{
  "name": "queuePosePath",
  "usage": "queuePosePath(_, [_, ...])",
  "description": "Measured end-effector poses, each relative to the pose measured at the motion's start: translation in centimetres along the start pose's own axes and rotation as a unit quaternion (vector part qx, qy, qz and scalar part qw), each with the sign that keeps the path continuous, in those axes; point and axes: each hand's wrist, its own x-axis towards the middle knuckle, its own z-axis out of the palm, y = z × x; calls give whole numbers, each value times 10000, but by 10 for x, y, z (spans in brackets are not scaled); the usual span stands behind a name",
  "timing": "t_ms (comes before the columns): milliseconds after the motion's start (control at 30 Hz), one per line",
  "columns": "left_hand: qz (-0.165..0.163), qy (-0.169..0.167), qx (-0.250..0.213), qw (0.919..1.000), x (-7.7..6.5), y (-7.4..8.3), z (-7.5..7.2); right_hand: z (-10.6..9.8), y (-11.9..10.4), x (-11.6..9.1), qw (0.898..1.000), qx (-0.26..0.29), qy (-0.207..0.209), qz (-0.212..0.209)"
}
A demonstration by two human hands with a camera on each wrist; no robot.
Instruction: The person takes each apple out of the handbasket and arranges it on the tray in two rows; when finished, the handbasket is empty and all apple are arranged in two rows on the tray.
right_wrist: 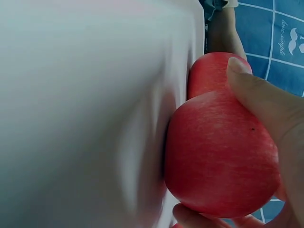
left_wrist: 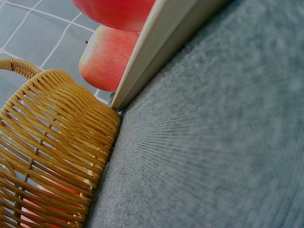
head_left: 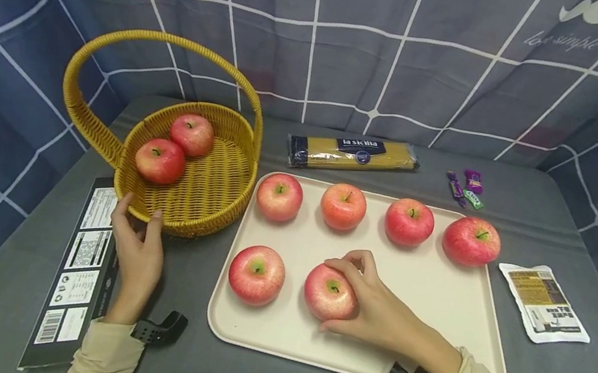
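My right hand [head_left: 382, 309] grips a red apple [head_left: 330, 292] on the cream tray, fingers on its far side and thumb on its near side. In the right wrist view the held apple [right_wrist: 221, 156] sits low against the tray surface, with another apple [right_wrist: 216, 71] behind it. My left hand [head_left: 137, 258] touches the front wall of the yellow wicker basket [head_left: 210, 221], fingertips right at the rim. Two apples [head_left: 160, 161] lie inside the basket. The left wrist view shows the basket's woven side [left_wrist: 57, 137]; the left hand is out of that view.
The tray [head_left: 422, 299] also bears an apple [head_left: 257, 275] at front left and several along its back edge. Behind it lie a spaghetti pack [head_left: 352, 154] and wrapped candies [head_left: 465, 188]. A white pouch [head_left: 544, 304] is at right, a black box [head_left: 76, 275] at left.
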Motion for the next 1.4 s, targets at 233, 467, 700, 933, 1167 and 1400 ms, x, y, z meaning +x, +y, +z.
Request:
queuePosePath(233, [88, -115, 38, 9999, 2, -4, 3, -8, 0, 5, 9988, -427, -188, -155])
queuePosePath(467, [41, -124, 86, 9999, 1, -3, 5, -35, -16, 27, 9989, -219, -94, -406])
queuePosePath(700, [-2, -106, 125, 9999, 2, -2, 4, -60, -49, 79, 9933, -198, 466, -1040])
queuePosePath(933, [-83, 20, 127, 9999, 0, -2, 1, -50, -75, 161, 9896, -613, 307, -1262])
queuePosePath(1167, [-18, 4, 178, 9998, 1, -2, -1, -12, -91, 244, 9878, -1206, -459, -872])
queuePosePath(1400, [-65, -83, 186, 9998, -1, -2, -1, 30, -101, 295, 9905, -621, -1199, -269])
